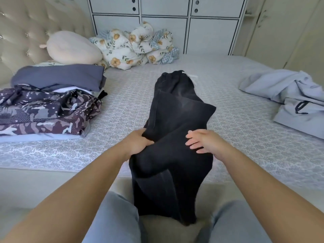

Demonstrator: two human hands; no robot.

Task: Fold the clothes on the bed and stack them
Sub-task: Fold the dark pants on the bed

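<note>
Head view, garment: the black trousers (175, 123) lie lengthwise on the bed (122, 109), waistband end far from you, legs hanging over the near edge between your knees.
Head view, left hand: your left hand (138, 142) grips a bunched fold at the left edge of the trousers, fingers curled into the cloth.
Head view, right hand: your right hand (201, 141) is flat, fingers straight, resting on the right side of the trousers; it holds nothing.
Head view, stack: folded clothes (50, 100) sit piled at the left of the bed, well apart from the trousers.
Head view, remaining: a pale blue garment (287, 95) lies crumpled at the right of the bed, unfolded.
Handling, judged: the cloth looks thick, soft and limp, probably of moderate weight; it sags where unsupported and should not slip readily.
Hold points, judged: take the hanging leg ends, one in each hand, and carry them up toward the waistband; keep seams aligned or the fold will skew.
</note>
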